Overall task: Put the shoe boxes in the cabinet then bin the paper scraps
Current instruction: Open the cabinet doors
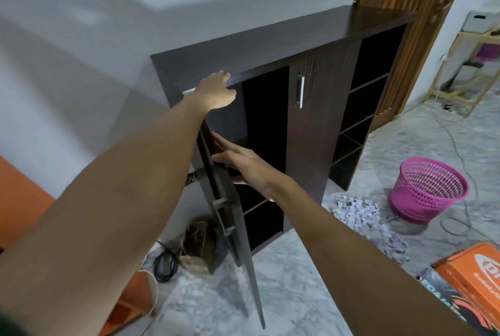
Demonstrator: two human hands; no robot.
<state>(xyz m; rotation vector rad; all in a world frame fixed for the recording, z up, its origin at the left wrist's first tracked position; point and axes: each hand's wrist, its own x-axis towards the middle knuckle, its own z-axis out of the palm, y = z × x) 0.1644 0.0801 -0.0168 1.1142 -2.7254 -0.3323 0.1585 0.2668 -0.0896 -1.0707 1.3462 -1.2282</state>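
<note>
The cabinet [270,40] stands upright against the wall, its long top running from the near left toward the wooden door frame at the far right. Its left door [243,241] is swung open toward the camera, while the middle door [316,129] with the silver handle [301,92] is closed. The left hand [213,92] rests at the front left edge of the cabinet top, fingers spread and laid flat, clamped on nothing. The right hand [243,167] reaches into the open compartment with fingers straight and together, pointing up and left; they seem to touch the inner face of the open door, though blur makes contact uncertain. The shoe boxes [473,276] lie on the floor [284,281] at the right edge of the view, well apart from the cabinet, orange ones beside a darker one. Their visible long edges slant diagonally toward the lower right, cut off by the frame. The paper scraps [368,219] lie heaped on the floor between the cabinet's foot and the pink basket [427,189], which stands upright just beside them.
</note>
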